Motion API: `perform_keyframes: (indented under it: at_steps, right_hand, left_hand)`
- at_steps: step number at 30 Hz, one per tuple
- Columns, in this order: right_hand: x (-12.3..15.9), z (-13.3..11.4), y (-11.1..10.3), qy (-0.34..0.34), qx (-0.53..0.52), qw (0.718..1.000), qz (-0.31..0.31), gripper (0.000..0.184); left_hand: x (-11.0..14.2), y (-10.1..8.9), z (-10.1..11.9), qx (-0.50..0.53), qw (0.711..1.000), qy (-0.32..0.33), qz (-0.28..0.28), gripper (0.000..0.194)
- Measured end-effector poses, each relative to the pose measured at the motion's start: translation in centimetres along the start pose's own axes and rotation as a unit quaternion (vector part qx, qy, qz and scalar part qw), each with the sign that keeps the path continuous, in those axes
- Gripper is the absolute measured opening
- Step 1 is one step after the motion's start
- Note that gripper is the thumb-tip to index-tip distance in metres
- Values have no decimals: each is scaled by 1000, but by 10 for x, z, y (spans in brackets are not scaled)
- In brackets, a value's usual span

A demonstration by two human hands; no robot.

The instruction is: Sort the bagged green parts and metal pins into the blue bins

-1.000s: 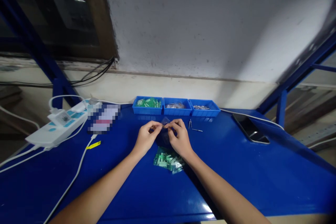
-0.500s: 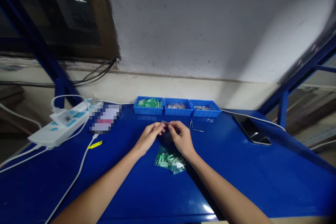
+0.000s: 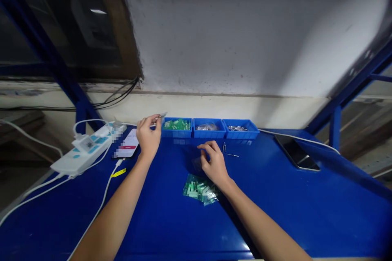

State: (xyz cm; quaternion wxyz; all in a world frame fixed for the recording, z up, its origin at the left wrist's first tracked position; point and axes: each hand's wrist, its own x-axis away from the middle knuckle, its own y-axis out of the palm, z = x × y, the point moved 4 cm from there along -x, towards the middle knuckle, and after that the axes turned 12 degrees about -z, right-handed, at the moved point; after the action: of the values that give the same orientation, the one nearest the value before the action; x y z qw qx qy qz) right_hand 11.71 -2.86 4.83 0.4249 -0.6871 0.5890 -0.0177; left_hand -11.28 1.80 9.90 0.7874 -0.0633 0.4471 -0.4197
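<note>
My left hand [image 3: 149, 136] is raised at the left end of the bins, its thumb and fingers pinched on a small clear plastic bag [image 3: 163, 114]. What the bag holds is too small to make out. My right hand [image 3: 214, 165] hovers above the table, thumb and index finger apart, with nothing visible between them. Beside its thumb a faint clear plastic bag [image 3: 197, 165] shows against the blue tabletop. Green bags with pale strips [image 3: 196, 189] lie just below the right hand. To its right are several thin metal pins, like rivets [image 3: 232, 155].
Three blue bins line the wall: one with green bags [image 3: 177, 124], one with clear bags [image 3: 206, 127], one with metal pins [image 3: 238, 129]. At left are a power strip [image 3: 79, 157], a lit phone [image 3: 130, 142] and a white cable [image 3: 105, 189]. A dark phone [image 3: 297, 153] lies right.
My hands were together over the table and have parted. The left has moved up and left with the small clear bag; the right stays near its place with fingers spread. The view has shifted slightly.
</note>
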Motion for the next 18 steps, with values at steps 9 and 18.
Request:
perform_keyframes:
  at_steps: [9, 18]
  right_hand:
    - [-5, 8, -7, 24, -4, 999, 29, 23]
    - [-5, 7, -7, 24, -21, 999, 31, 21]
  left_hand:
    - [-18, 42, 1, -164, 983, 54, -60, 18]
    - [-60, 36, 54, -96, 990, 100, -24, 22]
